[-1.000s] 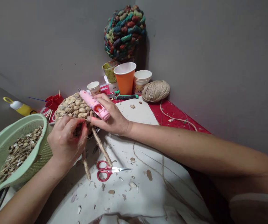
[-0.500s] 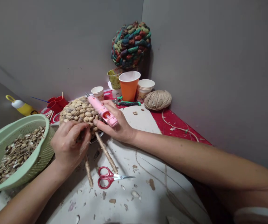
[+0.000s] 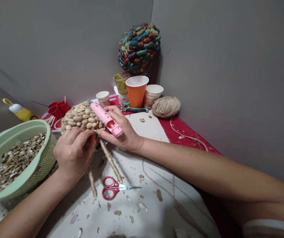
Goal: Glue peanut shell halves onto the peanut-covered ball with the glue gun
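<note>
A rounded piece covered in peanut shells (image 3: 79, 118) lies in front of me, with two twine-wrapped sticks (image 3: 111, 161) pointing toward me. My right hand (image 3: 122, 130) is closed around a pink patterned pen-like tool (image 3: 105, 119) with a pointed metal tip aimed up and left, over the shells. The thumb of that hand reaches the near edge of the shell piece, beside my left fingertips. My left hand (image 3: 74, 150) is pinched at that edge; what it grips is hidden. Red-handled scissors (image 3: 112, 188) lie on the board near the sticks.
A green basket (image 3: 41, 158) of broken shells stands left. Behind are red cups (image 3: 56, 112), paper cups (image 3: 102, 98), an orange cup (image 3: 137, 92), green-handled pliers (image 3: 136, 109), a twine ball (image 3: 166, 106) and a colourful shell-covered ball (image 3: 139, 48). Shell scraps and loose twine lie on the white board (image 3: 154, 211).
The whole view has shifted slightly, with things appearing a little further left. My right thumb now sits closer to my left fingertips. Both hands keep nearly the same pose.
</note>
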